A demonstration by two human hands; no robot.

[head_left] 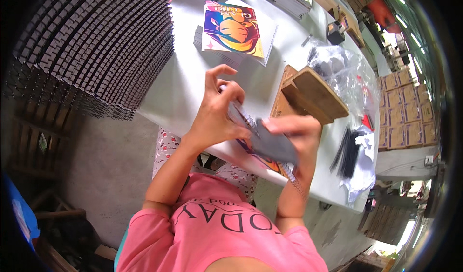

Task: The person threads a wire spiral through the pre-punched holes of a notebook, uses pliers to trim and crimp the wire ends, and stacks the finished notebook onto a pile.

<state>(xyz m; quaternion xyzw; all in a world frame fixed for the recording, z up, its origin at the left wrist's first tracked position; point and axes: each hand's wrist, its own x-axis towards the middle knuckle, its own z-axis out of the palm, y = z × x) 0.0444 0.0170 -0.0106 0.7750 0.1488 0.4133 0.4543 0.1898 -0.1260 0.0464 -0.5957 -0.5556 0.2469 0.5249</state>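
Observation:
Between my hands, above the near edge of the table, is a book with a grey back cover [274, 148], tilted and partly smeared by motion. A spiral coil [292, 174] runs along its edge, and a loose end sticks out past the book beside my right wrist. A strip of colourful cover shows below the grey one. My left hand [219, 110] grips the far left end, thumb beneath and fingers curled over. My right hand [299, 132] is closed on the right side, its thumb lying across the grey cover; its other fingers are blurred or hidden.
Beyond my hands lies a small stack of books with a colourful printed cover [231, 31]. A wooden stand [316, 92] is to the right, near clear plastic bags [337, 62] and a bundle of thin black coils [348, 152]. Tall piles of bound books [106, 45] fill the left.

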